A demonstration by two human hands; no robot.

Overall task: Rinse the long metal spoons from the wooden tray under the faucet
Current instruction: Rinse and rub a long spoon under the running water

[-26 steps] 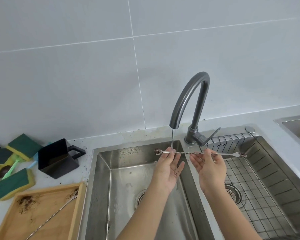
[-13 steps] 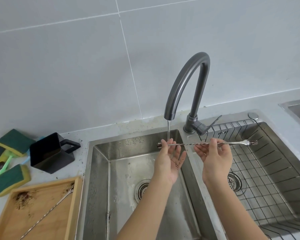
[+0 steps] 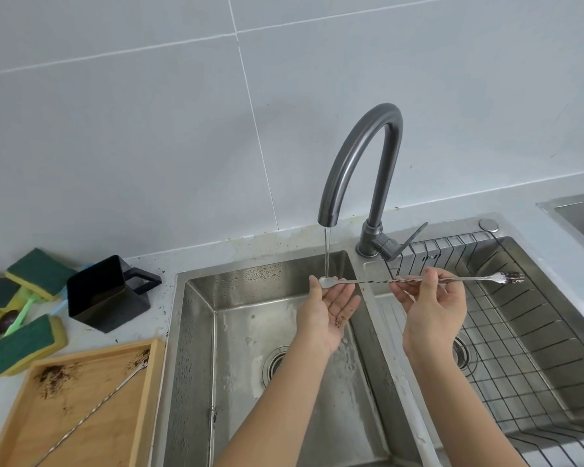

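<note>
The spoon [image 3: 385, 281] lies left-right; right hand [image 3: 432, 308] fingers pinch its middle, left hand [image 3: 327, 308] open, apparently cupping the bowl.

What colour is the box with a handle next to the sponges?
The box is black all over, seen best in the head view.

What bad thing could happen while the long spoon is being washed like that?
1. The spoon is only pinched lightly by the right hand and rests on the left hand, so, being wet, it might slip into the sink.
2. Its forked end, away from the water, is dirty and could get missed.
</note>
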